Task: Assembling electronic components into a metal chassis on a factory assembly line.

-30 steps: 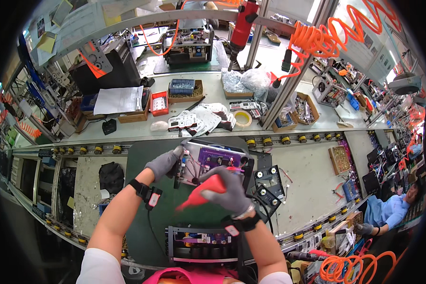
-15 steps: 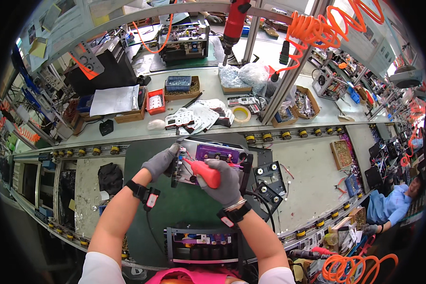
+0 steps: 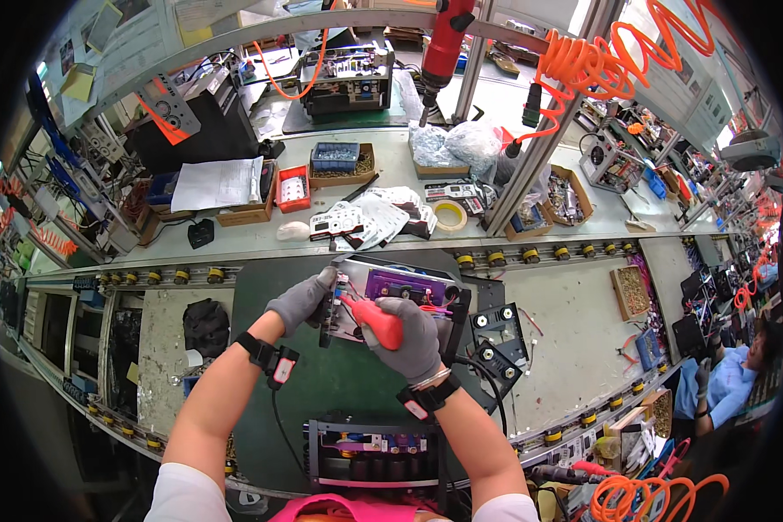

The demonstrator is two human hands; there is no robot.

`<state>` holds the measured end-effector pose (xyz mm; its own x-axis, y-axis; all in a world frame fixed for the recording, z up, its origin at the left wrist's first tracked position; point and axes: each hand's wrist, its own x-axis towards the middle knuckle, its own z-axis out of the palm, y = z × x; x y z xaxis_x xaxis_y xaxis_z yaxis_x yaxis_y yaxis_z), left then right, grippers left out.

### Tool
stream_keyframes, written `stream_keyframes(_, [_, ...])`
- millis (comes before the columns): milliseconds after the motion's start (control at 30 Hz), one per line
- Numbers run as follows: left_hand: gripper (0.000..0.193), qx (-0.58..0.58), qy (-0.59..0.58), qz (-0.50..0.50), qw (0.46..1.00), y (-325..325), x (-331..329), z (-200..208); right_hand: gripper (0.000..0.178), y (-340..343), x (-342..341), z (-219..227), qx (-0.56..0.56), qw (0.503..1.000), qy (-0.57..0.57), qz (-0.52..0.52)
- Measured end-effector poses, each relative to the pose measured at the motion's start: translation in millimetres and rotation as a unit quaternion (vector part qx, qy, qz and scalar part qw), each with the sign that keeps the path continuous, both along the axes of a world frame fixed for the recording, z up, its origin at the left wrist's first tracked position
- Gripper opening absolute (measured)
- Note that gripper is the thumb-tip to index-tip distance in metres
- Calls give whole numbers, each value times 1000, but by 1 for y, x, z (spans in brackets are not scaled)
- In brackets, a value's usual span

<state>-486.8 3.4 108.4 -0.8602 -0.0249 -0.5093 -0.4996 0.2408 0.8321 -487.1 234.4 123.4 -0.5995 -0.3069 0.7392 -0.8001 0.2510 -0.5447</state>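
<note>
An opened electronic device (image 3: 409, 271) with a metal chassis, purple circuit board and coloured wires rests on the green mat in front of me. My left hand (image 3: 303, 303), gloved in grey, has its fingers closed on the left end of the chassis. My right hand (image 3: 416, 344), gloved too, is wrapped round a red bulb-shaped tool (image 3: 379, 324); its narrow tip points up and left, to the wiring near my left fingers. The exact kind of tool does not show. Where the tip touches is too small to tell.
A second device (image 3: 374, 452) lies near my body. Black brackets (image 3: 494, 335) with round feet sit right of the mat. Behind are printed panels (image 3: 374, 217), a tape roll (image 3: 449, 216) and a red bin (image 3: 292, 189). Overhead hangs a red power driver (image 3: 447, 43). A co-worker (image 3: 726, 383) is far right.
The whole view has shifted slightly. Both my hands keep their holds, and the red tool's tip stays near the device's left end. The co-worker's arm at right has moved.
</note>
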Motion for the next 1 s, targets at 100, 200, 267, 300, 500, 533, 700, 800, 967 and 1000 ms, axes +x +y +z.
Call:
stream_keyframes(100, [70, -9, -4, -3, 1000, -2, 0, -1, 45, 2, 3, 3, -1, 1000, -4, 1])
stream_keyframes(200, [71, -15, -6, -1, 1000, -1, 1, 0, 46, 8, 9, 10, -15, 1000, -5, 2])
stream_keyframes(267, [74, -34, 11, -5, 999, 1, -1, 1, 48, 14, 10, 15, -9, 1000, 4, -10])
stream_keyframes(300, [74, -35, 13, 0, 999, 0, -2, 2, 48, 14, 11, 16, -9, 1000, 6, -5])
stream_keyframes(500, [75, -29, 6, -20, 999, 2, -3, 9, 49, 13, 14, 19, -25, 999, 20, -2])
stream_keyframes(533, [75, -30, 7, -19, 999, 2, -2, 8, 49, 13, 15, 22, -26, 999, 22, -2])
stream_keyframes(700, [73, -47, 22, -10, 999, -2, -2, -1, 48, 10, 17, 19, -17, 999, 28, -1])
stream_keyframes(800, [71, -26, -6, -20, 999, -3, -5, 0, 49, 11, 18, 17, -13, 999, 36, 7])
stream_keyframes(967, [75, -45, 22, -10, 999, 5, 0, 7, 53, 18, 28, 15, 46, 995, 88, 6])
stream_keyframes(1000, [75, -58, 36, -10, 998, 4, 0, 4, 55, 22, 33, 16, 93, 989, 113, 7])
